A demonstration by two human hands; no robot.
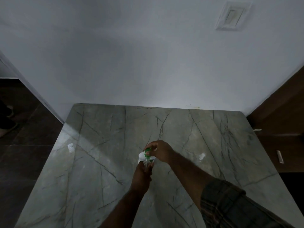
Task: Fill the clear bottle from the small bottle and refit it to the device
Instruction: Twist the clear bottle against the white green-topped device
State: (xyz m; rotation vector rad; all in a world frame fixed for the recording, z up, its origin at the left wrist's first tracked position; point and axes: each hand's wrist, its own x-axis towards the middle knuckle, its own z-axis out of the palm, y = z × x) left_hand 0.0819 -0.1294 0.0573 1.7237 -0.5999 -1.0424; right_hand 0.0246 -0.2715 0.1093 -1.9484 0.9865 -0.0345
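Above the middle of the marble table (98,162), my right hand (162,152) grips a white device with a green ring (144,155) from above. Just below it, my left hand (142,176) holds a small clear bottle (146,162), its fingers curled round the body. The bottle's top meets the underside of the device; whether it is screwed in I cannot tell. Most of the bottle is hidden by my left fingers. No other small bottle shows in view.
The grey-green veined table runs back to a white wall (148,63). A dark floor (24,145) lies to the left and a brown wooden cabinet (279,120) stands at the right. Two bright light reflections (201,156) mark the tabletop. The room is dim.
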